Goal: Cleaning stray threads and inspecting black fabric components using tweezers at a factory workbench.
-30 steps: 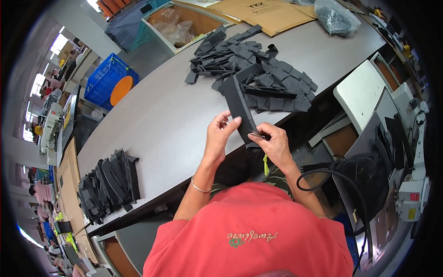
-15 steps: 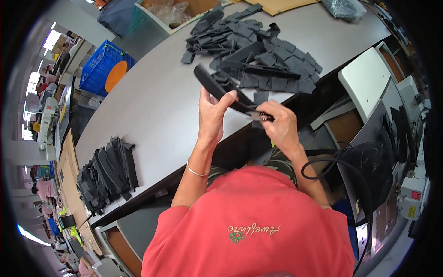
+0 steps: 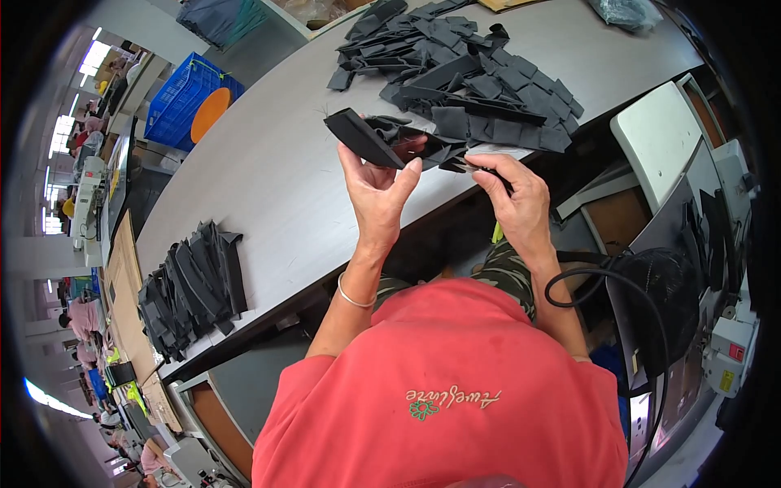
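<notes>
My left hand (image 3: 376, 195) is closed on a folded black fabric piece (image 3: 358, 137), thumb on the near side, holding it up over the table's near edge. The piece bends open, and fingers show through its gap. Just to the right, my right hand (image 3: 525, 199) grips small thread snips (image 3: 467, 167). Their metal tips point left at the right end of the fabric; whether the blades touch it I cannot tell. Most of the snips' handle is hidden in the palm. Beyond both hands lies a large heap of black fabric pieces (image 3: 496, 85), many joined in chains.
A bundle of black fabric strips (image 3: 195, 285) rests on the grey table (image 3: 285, 195) at left. A blue crate (image 3: 185, 102) with an orange disc (image 3: 211, 115) stands beyond the left edge. On the right are a white panel (image 3: 661, 134), a black cable (image 3: 663, 325) and machine parts.
The fabric piece has turned and opened into a bent shape in my left hand. My right hand has drawn the snips up and slightly right, to its right end.
</notes>
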Tool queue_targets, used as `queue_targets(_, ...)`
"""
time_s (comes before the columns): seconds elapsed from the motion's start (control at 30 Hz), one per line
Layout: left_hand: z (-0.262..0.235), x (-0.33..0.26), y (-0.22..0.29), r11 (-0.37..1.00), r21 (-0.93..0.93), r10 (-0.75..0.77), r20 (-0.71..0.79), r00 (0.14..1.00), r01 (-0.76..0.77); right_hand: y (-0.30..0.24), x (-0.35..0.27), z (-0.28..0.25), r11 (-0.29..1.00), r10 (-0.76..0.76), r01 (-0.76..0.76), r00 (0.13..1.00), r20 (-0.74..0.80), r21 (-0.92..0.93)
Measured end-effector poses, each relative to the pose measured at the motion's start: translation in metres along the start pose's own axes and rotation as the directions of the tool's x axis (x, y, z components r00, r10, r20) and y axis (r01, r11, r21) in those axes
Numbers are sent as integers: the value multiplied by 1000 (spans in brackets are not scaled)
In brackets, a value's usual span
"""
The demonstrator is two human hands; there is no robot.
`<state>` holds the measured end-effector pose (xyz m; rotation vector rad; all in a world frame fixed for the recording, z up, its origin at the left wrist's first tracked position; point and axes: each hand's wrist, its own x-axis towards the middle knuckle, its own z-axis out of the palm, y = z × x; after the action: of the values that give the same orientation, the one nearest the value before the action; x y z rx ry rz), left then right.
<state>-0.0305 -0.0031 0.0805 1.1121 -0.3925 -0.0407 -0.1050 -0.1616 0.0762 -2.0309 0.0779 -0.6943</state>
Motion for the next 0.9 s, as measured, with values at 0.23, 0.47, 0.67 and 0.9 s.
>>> queue_targets(0.23, -4, -4, -7, 990, 117, 79, 1, 997, -78, -9, 3, 4, 994, -47, 45, 999, -12, -104)
queue_targets(0.47, -5, -4, -8, 981, 153, 115, 45, 992, -121, -11, 4, 3, 979, -20, 29, 999, 46, -204)
queue_targets(0.67, -4, -6, -9, 986, 127, 100, 36, 994, -104, -13, 5, 2, 974, -44, 57, 997, 66, -220)
queue_targets(0.9, -9, -4, -13, 956, 254, 147, 34, 989, -150, -17, 10, 13, 984, -41, 53, 997, 71, -170)
